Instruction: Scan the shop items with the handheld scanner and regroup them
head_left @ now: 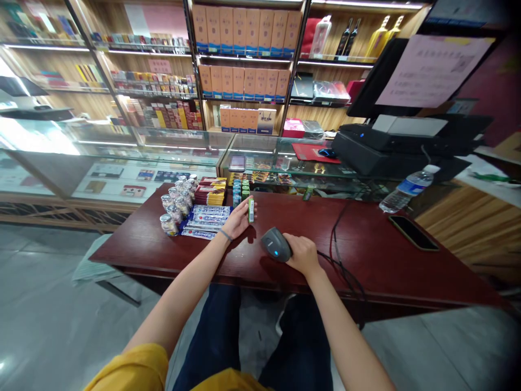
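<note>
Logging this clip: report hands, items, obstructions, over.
Left hand holding green pack. Right hand gripping scanner. Cable right of right hand, apart from green pack.

Scanner [275, 244] over table [301, 214], between jars [181, 205] left, phone [414, 233] right.

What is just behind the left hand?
Beyond the left hand: blue containers and green containers, in rows. The hand and its green pack hide some tabletop directly behind.
</note>
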### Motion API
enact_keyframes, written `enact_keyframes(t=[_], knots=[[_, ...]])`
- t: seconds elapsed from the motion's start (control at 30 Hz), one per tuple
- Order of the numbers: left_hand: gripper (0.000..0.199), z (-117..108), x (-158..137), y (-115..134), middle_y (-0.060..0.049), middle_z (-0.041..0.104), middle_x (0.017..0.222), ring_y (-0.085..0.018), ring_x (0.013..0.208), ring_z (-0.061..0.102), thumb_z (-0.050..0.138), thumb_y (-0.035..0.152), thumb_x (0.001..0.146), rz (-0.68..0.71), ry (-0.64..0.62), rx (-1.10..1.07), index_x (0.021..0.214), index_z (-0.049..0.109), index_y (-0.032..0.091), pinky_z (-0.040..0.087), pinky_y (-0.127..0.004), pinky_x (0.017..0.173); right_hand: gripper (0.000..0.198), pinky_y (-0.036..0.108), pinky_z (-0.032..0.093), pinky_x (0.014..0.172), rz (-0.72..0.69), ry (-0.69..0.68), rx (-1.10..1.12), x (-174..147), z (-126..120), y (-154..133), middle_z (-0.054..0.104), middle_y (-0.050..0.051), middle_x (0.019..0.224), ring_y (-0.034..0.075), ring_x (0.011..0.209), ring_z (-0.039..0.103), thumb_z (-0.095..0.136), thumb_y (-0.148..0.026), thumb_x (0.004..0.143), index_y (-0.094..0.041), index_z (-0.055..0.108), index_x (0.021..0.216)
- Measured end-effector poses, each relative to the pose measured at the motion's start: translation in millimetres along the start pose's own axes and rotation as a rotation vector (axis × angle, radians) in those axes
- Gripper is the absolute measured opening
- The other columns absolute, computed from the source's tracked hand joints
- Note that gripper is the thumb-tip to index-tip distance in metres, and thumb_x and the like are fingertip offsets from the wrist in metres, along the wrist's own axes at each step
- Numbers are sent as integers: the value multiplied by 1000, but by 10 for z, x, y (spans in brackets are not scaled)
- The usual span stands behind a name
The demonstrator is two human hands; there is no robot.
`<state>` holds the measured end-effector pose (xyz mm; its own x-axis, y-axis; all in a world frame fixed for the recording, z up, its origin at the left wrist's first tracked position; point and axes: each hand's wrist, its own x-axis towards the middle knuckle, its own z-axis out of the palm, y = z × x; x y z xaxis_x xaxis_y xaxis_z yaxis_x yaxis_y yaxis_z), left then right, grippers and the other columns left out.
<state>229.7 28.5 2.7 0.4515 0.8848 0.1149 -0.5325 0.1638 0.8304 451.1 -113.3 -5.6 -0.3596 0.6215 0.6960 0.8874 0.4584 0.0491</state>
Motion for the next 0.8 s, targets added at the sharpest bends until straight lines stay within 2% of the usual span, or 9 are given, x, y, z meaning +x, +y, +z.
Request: enact_keyframes(t=[0.2,0.43,0.63,0.8], knots=[[47,-75,57,-49,-9,59,128,-20,105,62,57,40,91,16,17,124,136,50,29,52,-38,88,36,30,39,67,-5,-61,17,6,1,-9,69,6,83,17,70,60,55,-32,79,-13,61,109],[44,-91,55,-59,-9,59,129,-19,104,62,55,36,91,23,-20,89,134,52,30,51,-38,89,35,31,38,67,5,-6,16,12,-9,-19,70,7,84,17,70,61,55,-32,78,-12,60,106],[52,18,24,-55,-8,63,123,-18,99,64,65,39,85,21,23,125,135,52,28,54,-37,86,36,30,38,66,53,7,18,14,-30,12,71,7,88,16,70,62,54,-36,80,-13,60,107],[48,201,128,-111,-8,67,115,-17,94,65,73,36,77,-2,36,210,121,61,21,54,-31,81,39,29,39,68,116,6,-2,-84,-141,220,71,8,90,17,75,64,54,-35,78,-13,60,109]])
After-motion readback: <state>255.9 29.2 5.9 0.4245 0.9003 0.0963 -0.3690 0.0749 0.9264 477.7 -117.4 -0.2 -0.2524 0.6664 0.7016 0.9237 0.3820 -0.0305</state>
